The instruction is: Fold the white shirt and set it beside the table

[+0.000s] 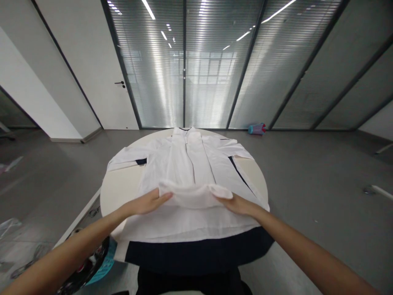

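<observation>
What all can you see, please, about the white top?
The white top looks like soft, thin cloth with navy accents. It lies spread and creased on the round table, collar at the far end, sleeves outward. The left hand and right hand hold a raised fold across its lower part. Navy cloth shows below its hem.

Worktop [116, 194]: plain cream. Garment [161, 166] on it: white, navy patch [141, 162] at the worktop's left, navy strip [240, 174] at its right. Dark fabric [199, 252] over the worktop's near edge: plain navy. Basket [106, 264] below worktop, left: turquoise. Beyond worktop: blinds [159, 90], pale grey, fine horizontal stripes; small container [256, 129], light blue and pinkish red. Floor [310, 184] around worktop: grey.
</observation>
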A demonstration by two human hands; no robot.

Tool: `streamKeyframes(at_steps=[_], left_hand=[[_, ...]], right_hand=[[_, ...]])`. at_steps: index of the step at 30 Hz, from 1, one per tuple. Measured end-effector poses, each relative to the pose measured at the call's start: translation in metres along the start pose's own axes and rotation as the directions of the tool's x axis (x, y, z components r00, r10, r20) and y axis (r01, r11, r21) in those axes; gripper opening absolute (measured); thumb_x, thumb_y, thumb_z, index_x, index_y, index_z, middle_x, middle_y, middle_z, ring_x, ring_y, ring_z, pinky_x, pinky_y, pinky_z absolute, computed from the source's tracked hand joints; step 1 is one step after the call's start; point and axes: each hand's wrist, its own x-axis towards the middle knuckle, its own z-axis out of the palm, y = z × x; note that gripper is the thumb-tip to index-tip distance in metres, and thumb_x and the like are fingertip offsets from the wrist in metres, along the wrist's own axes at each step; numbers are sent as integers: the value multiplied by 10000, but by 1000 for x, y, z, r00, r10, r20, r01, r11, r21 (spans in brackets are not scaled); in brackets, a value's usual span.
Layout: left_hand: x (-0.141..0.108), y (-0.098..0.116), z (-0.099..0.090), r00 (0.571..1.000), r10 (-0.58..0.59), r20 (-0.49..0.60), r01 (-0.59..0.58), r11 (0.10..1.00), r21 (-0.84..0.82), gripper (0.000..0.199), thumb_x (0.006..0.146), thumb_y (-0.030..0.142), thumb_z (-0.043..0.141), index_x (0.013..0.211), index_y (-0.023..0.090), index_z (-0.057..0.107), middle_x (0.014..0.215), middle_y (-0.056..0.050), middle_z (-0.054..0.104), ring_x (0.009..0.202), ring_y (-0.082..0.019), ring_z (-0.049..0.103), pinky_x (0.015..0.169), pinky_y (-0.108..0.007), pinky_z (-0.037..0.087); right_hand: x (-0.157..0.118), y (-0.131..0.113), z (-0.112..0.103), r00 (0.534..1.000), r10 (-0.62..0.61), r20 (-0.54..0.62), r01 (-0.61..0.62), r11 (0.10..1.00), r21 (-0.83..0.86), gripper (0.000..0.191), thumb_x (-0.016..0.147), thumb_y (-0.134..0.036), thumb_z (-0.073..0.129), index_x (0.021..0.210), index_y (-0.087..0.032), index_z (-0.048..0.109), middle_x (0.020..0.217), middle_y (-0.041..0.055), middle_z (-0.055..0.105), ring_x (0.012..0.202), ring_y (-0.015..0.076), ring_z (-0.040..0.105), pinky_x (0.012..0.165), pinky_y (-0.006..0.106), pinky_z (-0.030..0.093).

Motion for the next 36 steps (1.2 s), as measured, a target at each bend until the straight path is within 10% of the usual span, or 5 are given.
streamKeyframes(at_steps=[5, 11, 20, 28, 36], left_hand=[[57, -26, -7, 900, -434, -47, 371, 816, -442, 607, 742, 700, 688, 898, 113, 687, 896, -125, 736, 806, -253, 683, 633, -303, 527], [65, -40, -1, 874, -485, 22, 366, 629, -686, 613, 632, 588, 852, 984, 121, 670, 1037, -153, 725, 877, -236, 690, 732, -315, 549], [30, -41, 12, 929, -341, -144, 213, 810, -547, 670, 696, 560, 809, 1155, 95, 659, 927, -96, 728, 819, -214, 678, 699, -281, 497], [32, -49, 14, 894, -393, -215, 253, 839, -481, 1190, 756, 442, 786, 1591, 186, -24, 801, -10, 669, 700, -176, 649, 662, -289, 496], [39, -12, 26, 748, 384, -541, -9, 821, 570, 426, 934, 351, 571, 1339, 220, 553, 1577, -164, 252, 1485, -349, 241, 1153, -543, 310]], right_hand=[[46, 16, 6, 884, 464, -48, -375, 768, 520, 613, 948, -595, 494, 1363, -151, 574, 1307, 161, 652, 1182, 308, 634, 1014, 472, 511], [42, 21, 0, 901, 419, -112, -312, 805, 504, 499, 834, -497, 710, 1186, -146, 660, 1216, 135, 703, 1130, 292, 649, 976, 407, 520], [23, 39, 3, 881, 457, -125, -360, 817, 451, 343, 815, -484, 662, 726, -156, 617, 567, 12, 618, 473, 147, 537, 450, 249, 396], [40, 48, 11, 856, 340, -390, -380, 925, -28, 253, 900, -314, 482, 811, -163, 664, 841, 112, 732, 804, 252, 682, 715, 331, 498], [38, 33, 21, 736, 247, -631, -380, 921, -82, 512, 921, -328, 500, 1415, -212, 427, 783, 10, 674, 699, 228, 660, 778, 379, 527]])
